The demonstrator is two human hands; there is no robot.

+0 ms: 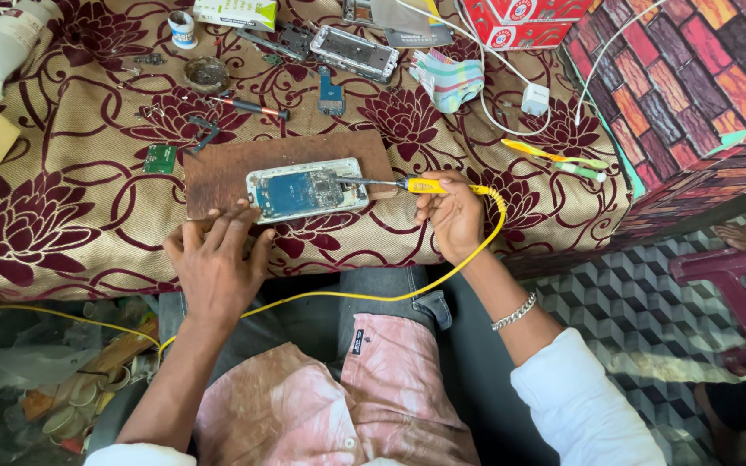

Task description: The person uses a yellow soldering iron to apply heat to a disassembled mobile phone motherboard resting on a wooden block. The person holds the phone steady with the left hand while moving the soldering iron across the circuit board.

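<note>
One left hand (215, 263) is laid flat, fingers spread and holding nothing, at the near edge of one wooden board (218, 177). One opened phone (306, 189) is set on that board, its long axis running left to right. One yellow soldering iron (407, 185) is gripped in the right hand (452, 216), tip pointed leftward onto the phone

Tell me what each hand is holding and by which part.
The right hand grips a yellow soldering iron by its handle, tip on the opened phone. The left hand holds nothing; its fingers rest at the wooden board's near edge.
</note>
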